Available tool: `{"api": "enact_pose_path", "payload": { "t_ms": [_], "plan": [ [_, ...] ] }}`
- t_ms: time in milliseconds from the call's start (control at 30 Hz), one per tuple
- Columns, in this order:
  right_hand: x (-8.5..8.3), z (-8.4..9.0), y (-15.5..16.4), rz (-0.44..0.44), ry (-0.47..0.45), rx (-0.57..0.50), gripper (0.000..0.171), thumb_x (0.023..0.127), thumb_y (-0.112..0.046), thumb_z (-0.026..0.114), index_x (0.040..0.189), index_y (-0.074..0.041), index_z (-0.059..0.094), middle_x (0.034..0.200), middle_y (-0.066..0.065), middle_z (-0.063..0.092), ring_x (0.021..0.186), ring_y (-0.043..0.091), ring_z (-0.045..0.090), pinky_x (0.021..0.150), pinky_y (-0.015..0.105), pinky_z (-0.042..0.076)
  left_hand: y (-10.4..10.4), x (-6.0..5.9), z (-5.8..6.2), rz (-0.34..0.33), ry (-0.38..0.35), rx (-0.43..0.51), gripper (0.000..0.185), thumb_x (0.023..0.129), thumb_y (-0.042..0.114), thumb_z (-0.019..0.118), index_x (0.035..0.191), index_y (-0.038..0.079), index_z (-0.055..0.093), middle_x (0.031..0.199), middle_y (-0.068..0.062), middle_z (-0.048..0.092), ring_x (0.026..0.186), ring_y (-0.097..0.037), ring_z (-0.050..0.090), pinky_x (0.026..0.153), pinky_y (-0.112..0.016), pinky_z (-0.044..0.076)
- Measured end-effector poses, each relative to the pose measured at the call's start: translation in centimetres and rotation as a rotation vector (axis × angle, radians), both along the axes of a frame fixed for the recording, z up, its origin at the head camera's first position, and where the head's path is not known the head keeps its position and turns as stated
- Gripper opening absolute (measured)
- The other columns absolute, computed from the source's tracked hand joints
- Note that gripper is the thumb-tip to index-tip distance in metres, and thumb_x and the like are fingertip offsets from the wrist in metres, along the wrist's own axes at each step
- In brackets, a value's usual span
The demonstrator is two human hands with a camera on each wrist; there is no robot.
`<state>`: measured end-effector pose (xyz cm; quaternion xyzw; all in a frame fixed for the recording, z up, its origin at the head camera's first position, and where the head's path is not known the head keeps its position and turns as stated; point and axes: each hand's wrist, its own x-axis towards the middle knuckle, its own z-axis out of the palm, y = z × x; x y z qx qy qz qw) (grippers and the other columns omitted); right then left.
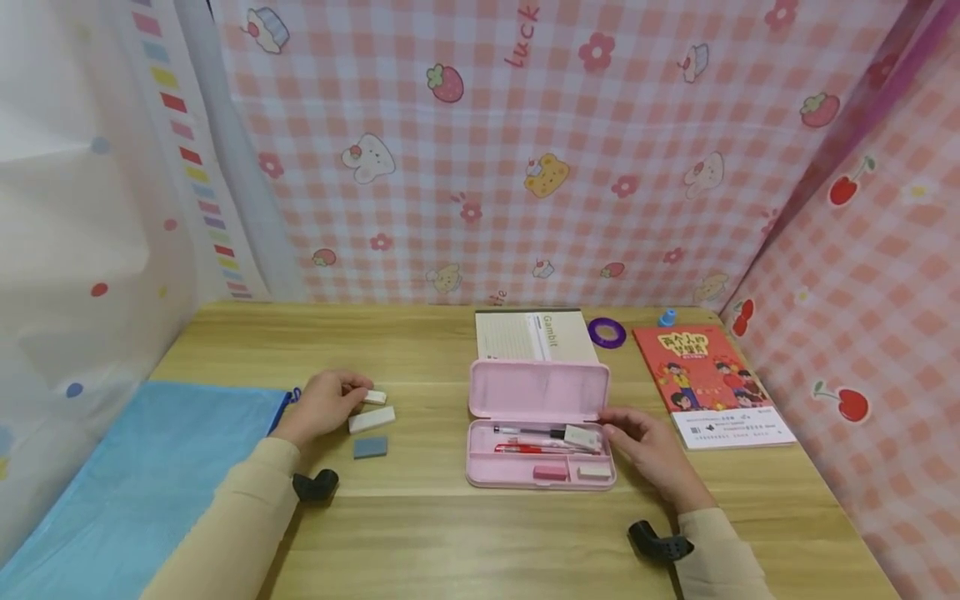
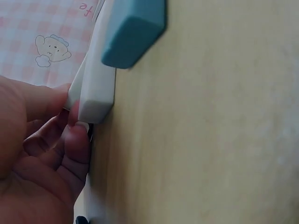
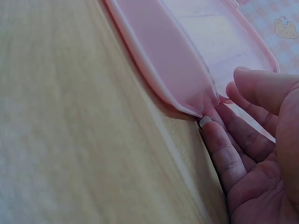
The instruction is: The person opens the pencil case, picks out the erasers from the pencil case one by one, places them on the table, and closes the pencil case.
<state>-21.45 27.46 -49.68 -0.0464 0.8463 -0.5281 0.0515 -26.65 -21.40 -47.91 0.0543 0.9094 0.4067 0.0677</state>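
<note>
At the left, my left hand (image 1: 322,404) pinches a small white eraser (image 1: 376,397) between thumb and fingers at the table top. A larger white eraser (image 1: 372,419) and a blue-grey eraser (image 1: 371,447) lie just nearer to me; the left wrist view shows that white eraser (image 2: 99,86) right beside the fingertips. A pink pencil case (image 1: 498,473) stands with its lid (image 1: 540,392) raised. Inside are a red pen (image 1: 517,449), a black-tipped pen, a pink eraser (image 1: 551,472) and white erasers. My right hand (image 1: 648,450) touches the case's right edge with extended fingers.
Behind the case lies a notebook (image 1: 502,333), with a purple tape roll (image 1: 607,333) beside it. A red-covered book (image 1: 697,367) and a small blue object (image 1: 667,317) are at the right. A blue pouch (image 1: 165,467) covers the left table edge. Patterned cloth hangs around the table.
</note>
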Motion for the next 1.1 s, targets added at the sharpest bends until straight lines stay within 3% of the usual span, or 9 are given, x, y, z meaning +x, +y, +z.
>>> {"api": "enact_pose_path", "payload": {
  "t_ms": [233, 467, 667, 867, 1100],
  "plan": [
    [-0.1, -0.1, 0.2, 0.007, -0.006, -0.018, 0.038, 0.094, -0.035, 0.061, 0.124, -0.011, 0.063, 0.125, 0.007, 0.061, 0.118, 0.022, 0.052, 0.091, 0.016, 0.042, -0.1, 0.1, -0.1, -0.016, 0.039, -0.056, 0.017, 0.096, 0.009, 0.057, 0.107, 0.005, 0.07, 0.096, -0.007, 0.068, 0.081, -0.018, 0.06, 0.068, -0.032, 0.051],
    [-0.1, -0.3, 0.2, 0.007, 0.024, -0.026, 0.036, 0.095, -0.03, 0.062, 0.123, -0.008, 0.063, 0.122, 0.008, 0.062, 0.11, 0.014, 0.055, 0.089, 0.017, 0.042, 0.0, 0.1, -0.4, 0.012, 0.04, -0.067, 0.017, 0.096, 0.014, 0.059, 0.107, 0.009, 0.071, 0.091, -0.004, 0.067, 0.079, -0.017, 0.06, 0.068, -0.032, 0.05],
    [-0.1, -0.3, 0.1, 0.011, 0.024, -0.026, 0.036, 0.095, -0.031, 0.061, 0.123, -0.009, 0.063, 0.122, 0.008, 0.063, 0.11, 0.015, 0.055, 0.09, 0.018, 0.043, 0.5, 1.1, 0.1, 0.042, 0.099, -0.038, 0.02, 0.096, 0.017, 0.059, 0.111, 0.008, 0.069, 0.098, -0.005, 0.066, 0.081, -0.018, 0.059, 0.065, -0.031, 0.05],
    [-0.1, -0.2, 0.1, 0.012, 0.028, -0.02, 0.035, 0.095, -0.03, 0.062, 0.122, -0.009, 0.063, 0.121, 0.008, 0.063, 0.11, 0.016, 0.055, 0.09, 0.018, 0.043, 3.0, 2.6, 1.9, 0.001, 0.237, 0.021, 0.018, 0.094, 0.014, 0.063, 0.108, 0.005, 0.07, 0.09, -0.004, 0.064, 0.072, -0.016, 0.054, 0.057, -0.028, 0.047],
    [-0.1, -0.3, 0.1, 0.014, 0.023, -0.021, 0.034, 0.095, -0.03, 0.061, 0.122, -0.009, 0.063, 0.122, 0.008, 0.062, 0.113, 0.019, 0.055, 0.09, 0.018, 0.043, 7.3, 4.2, 2.8, -0.092, 0.339, 0.1, 0.015, 0.091, 0.01, 0.066, 0.104, 0.005, 0.071, 0.088, 0.001, 0.064, 0.073, -0.011, 0.055, 0.064, -0.026, 0.048]
  ]
}}
